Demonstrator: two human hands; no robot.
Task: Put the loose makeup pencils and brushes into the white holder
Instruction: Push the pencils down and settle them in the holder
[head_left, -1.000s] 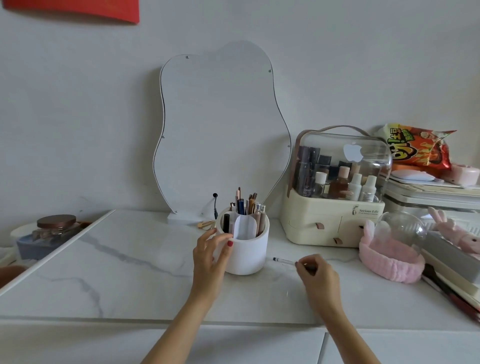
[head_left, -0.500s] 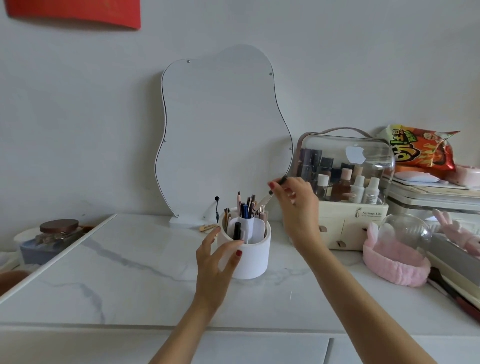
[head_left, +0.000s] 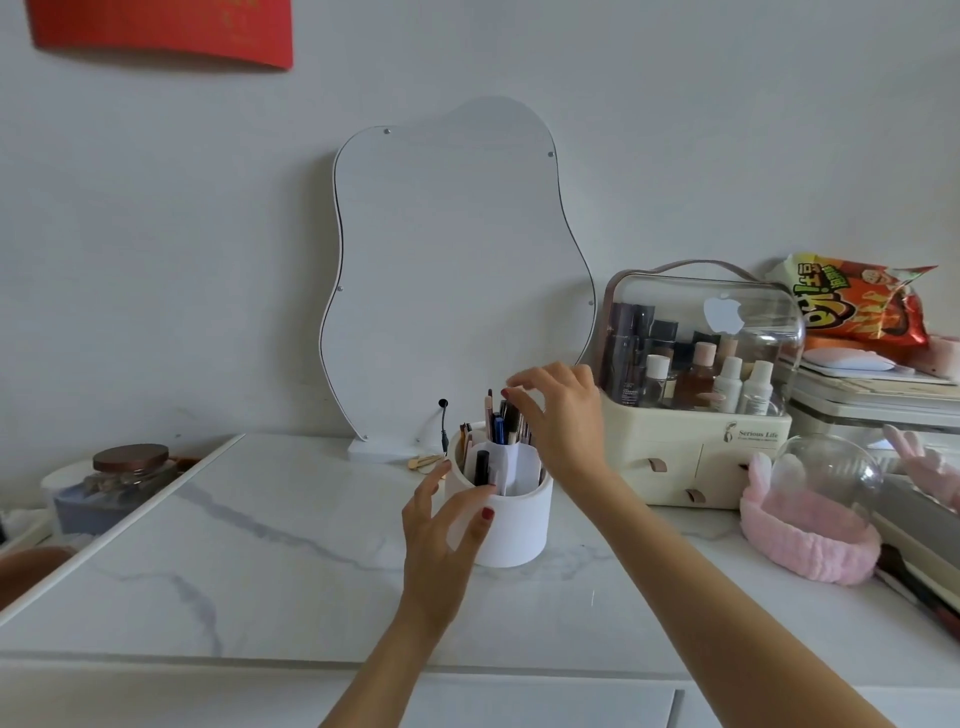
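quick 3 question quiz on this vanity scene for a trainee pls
1. True or false: the left hand rests against the white holder.
2. What sits directly right of the holder? A) cosmetics case B) snack bag C) pink headband
3. Where is the right hand, and do its fingers look spread or pinched?

Key: 1. True. 2. A. 3. Above the pencils standing in the holder; the fingers look spread, gripping nothing visible.
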